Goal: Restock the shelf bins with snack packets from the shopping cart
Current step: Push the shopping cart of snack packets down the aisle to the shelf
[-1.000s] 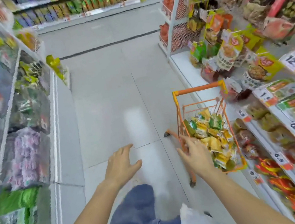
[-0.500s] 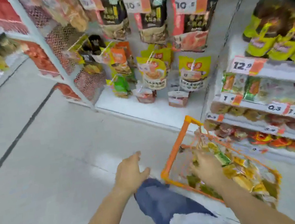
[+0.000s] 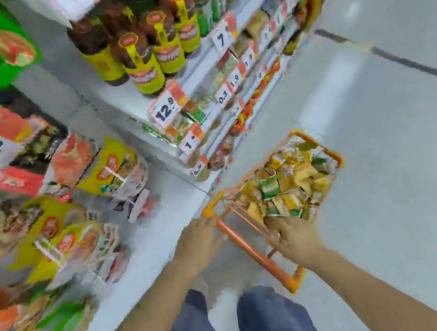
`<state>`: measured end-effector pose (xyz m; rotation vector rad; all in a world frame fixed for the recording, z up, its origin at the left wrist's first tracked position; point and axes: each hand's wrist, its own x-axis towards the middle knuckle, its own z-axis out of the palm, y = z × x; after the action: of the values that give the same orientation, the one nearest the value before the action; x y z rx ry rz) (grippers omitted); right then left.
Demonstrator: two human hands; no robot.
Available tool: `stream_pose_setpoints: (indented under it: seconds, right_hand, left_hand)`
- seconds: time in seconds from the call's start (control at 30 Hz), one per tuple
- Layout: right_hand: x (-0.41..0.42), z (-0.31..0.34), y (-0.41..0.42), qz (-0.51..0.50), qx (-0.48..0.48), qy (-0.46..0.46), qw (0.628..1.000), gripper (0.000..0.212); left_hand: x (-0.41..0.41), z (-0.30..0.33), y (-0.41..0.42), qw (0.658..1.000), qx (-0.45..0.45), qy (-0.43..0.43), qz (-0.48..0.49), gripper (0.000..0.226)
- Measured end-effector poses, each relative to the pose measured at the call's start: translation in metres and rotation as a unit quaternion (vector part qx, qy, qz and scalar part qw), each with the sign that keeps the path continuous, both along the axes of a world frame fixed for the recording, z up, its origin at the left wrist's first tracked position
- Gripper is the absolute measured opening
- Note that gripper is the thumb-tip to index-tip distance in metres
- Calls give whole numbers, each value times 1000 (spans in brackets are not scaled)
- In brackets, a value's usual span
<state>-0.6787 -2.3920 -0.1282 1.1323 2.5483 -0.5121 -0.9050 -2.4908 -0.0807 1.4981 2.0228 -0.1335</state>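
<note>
Presently I note the right hand [image 3: 296, 234] inside the cart [image 3: 255, 252] among packets [image 3: 284, 184], its fingers hidden, grip undeterminable; left hand [image 3: 198, 241], fingers loosely extended, beside the cart's handle.

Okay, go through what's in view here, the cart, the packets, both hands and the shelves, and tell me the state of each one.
Cart: upright on the floor, beside the shelves.
Snack packets: heaped in the cart.
Left hand: fingers straight, at the cart's handle; contact unclear.
Right hand: reaching into the packets; grip blurred.
Bottles: standing upright on a shelf.
Shelf bins: stocked.
</note>
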Motion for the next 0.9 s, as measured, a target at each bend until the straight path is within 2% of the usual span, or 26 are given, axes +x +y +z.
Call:
stream_pose_setpoints:
  seconds: [0.07, 0.13, 0.2, 0.23, 0.27, 0.3, 0.4, 0.47, 0.53, 0.7, 0.9]
  right_hand:
    - [3, -17, -30, -109, -54, -6, 993, 48]
    - [6, -36, -59, -172, -103, -16, 980, 56]
    - [7, -54, -83, -241, -151, -16, 959, 64]
    - [8, -63, -95, -265, -161, -17, 951, 76]
    - [8, -71, -103, -270, -149, -20, 951, 89]
    - [9, -77, -110, -270, -123, -26, 955, 92]
    - [17, -101, -128, -285, -23, 11, 958, 70]
    - [22, -111, -131, -287, 36, 19, 957, 66]
    - [30, -114, -128, -281, 67, 10, 957, 66]
    - [49, -116, -93, -280, 73, -35, 957, 72]
    - [76, -122, -3, -327, 112, 16, 938, 65]
  left_hand:
    - [-9, -20, 17, 997, 0, -2, -80, 47]
    - [-18, -39, 32, 987, -9, 1, -160, 42]
    - [-25, -59, 43, 968, -45, 27, -247, 48]
    - [-29, -70, 46, 954, -69, 48, -288, 54]
    - [-32, -81, 49, 938, -93, 67, -326, 59]
    - [-35, -92, 50, 923, -99, 81, -362, 62]
    - [-39, -126, 46, 892, -22, 93, -442, 62]
    - [-41, -147, 44, 888, 61, 89, -447, 47]
    - [-37, -156, 42, 893, 93, 71, -434, 44]
    - [-18, -158, 78, 891, 130, 60, -432, 42]
    - [11, -162, 185, 875, 149, 68, -456, 43]
